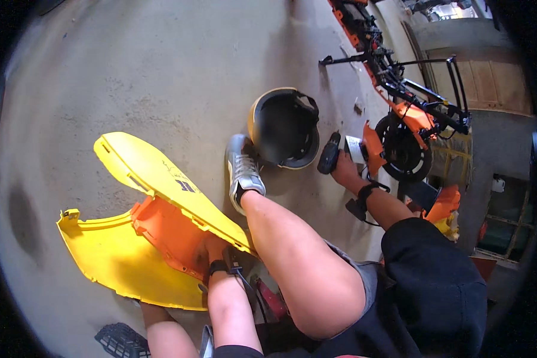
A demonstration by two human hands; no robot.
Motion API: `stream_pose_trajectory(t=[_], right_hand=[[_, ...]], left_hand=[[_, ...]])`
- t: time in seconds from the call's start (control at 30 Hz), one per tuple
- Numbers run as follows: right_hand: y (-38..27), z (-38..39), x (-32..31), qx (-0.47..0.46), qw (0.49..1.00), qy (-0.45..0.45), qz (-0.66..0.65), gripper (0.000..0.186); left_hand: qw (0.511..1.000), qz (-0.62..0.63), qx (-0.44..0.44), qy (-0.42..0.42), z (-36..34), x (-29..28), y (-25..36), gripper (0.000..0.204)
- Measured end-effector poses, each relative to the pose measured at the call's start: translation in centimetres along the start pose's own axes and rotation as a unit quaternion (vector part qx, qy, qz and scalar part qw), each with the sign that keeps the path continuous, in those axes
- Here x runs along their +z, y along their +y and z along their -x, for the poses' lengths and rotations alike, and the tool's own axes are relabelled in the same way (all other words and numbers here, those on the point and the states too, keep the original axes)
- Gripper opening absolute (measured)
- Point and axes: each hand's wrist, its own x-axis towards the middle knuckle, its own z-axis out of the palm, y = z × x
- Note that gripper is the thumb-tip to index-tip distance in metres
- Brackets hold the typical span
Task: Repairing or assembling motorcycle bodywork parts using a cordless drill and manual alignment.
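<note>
The right hand (343, 171) curls in a grip, farther forward than the left hand (214, 247)

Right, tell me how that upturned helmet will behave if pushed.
The helmet will probably rock or roll, given its rounded shell. It is likely stiff, as that shell holds its curve without sagging.

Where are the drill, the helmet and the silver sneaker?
Drill (328, 158): head view, on its black casing.
Helmet (286, 128): head view, on its dark inside.
Silver sneaker (244, 166): head view, on its laces.
</note>
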Motion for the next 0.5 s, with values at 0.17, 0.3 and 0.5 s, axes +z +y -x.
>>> stream_pose_trajectory(t=[0.17, 0.3, 0.5], right_hand=[[1.1, -1.4, 3.7, 0.011, 0.998, 0.029, -0.061, 0.062], [2.8, -1.1, 6.7, 0.008, 0.992, 0.053, -0.111, 0.063], [-0.4, -2.0, 9.0, 0.06, 0.977, 0.083, -0.189, 0.07]], left_hand=[[0.999, 0.036, -0.026, -0.027, 2.8, 0.6, 2.0, 0.037], [0.997, 0.054, -0.023, -0.046, 4.0, -0.6, 5.5, 0.037], [0.996, 0.054, -0.044, -0.06, 6.4, -3.7, 5.1, 0.038]])
